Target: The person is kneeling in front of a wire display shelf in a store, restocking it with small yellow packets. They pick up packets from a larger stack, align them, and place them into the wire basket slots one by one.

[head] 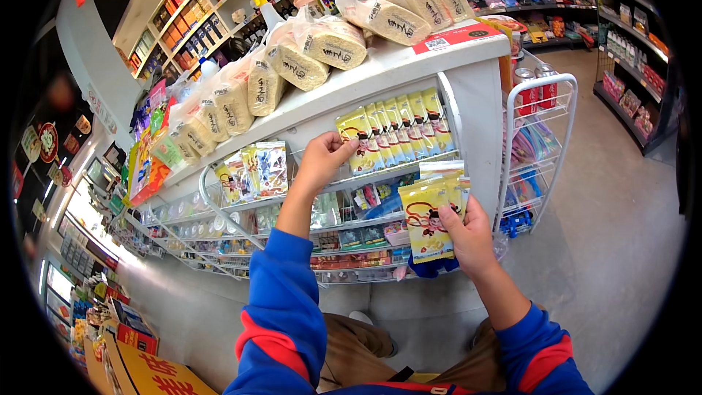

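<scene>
My right hand [470,236] holds a small stack of yellow printed snack packets [428,225], thumb across the front one, before the lower shelves of a white wire rack [329,182]. Higher up and to the left, my left hand [323,160] is at the left edge of the leftmost packet [359,142] in a row on the rack's top tier. Its thumb lies over that packet's front; its fingers are partly hidden. More yellow packets [408,126] stand upright to the right, overlapping. White and yellow packets [255,167] fill the tier's left part.
Bagged blocks of dried noodles [296,66] line the white counter [384,60] above the rack. At right stands another wire rack [540,142] with drink cans [527,90] on top. Stocked shelves [636,60] rise beyond it. A yellow box [148,367] is at lower left.
</scene>
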`<state>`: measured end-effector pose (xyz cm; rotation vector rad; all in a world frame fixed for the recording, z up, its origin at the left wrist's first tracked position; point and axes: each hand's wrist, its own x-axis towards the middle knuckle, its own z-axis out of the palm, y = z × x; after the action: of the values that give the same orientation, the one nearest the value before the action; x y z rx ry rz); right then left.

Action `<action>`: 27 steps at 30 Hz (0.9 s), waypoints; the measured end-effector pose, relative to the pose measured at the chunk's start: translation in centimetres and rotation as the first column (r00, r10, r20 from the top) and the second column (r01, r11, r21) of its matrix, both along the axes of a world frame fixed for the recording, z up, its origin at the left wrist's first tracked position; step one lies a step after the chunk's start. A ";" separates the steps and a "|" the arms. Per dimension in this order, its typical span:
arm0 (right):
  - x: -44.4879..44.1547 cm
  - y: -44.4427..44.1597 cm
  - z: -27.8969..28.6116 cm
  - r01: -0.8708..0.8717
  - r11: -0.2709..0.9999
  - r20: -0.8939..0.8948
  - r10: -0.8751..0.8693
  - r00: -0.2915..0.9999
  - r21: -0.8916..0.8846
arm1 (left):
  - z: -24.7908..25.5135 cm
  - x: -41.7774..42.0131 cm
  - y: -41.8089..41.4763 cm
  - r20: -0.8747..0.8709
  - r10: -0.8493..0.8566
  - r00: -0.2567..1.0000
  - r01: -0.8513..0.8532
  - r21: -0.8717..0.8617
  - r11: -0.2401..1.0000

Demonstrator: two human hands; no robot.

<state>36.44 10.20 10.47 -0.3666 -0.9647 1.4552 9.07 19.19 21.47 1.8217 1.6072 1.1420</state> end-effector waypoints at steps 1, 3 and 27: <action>0.0 0.0 0.1 -0.002 1.000 0.002 0.002 1.000 -0.001 | 0.1 -0.1 -0.1 -0.024 0.010 1.000 -0.010 -0.002 1.000; -0.1 -0.1 0.3 -0.004 1.000 0.000 0.004 1.000 0.000 | 0.6 0.1 -0.5 -0.071 0.025 0.997 -0.026 -0.005 1.000; 0.2 0.1 -0.9 0.093 0.996 -0.016 -0.093 0.996 0.007 | 1.3 1.4 -8.8 0.375 0.011 0.927 -0.082 0.172 0.982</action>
<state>36.61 10.35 9.57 -0.3891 -0.9284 1.3677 10.48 10.42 22.79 1.5547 1.3652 1.5962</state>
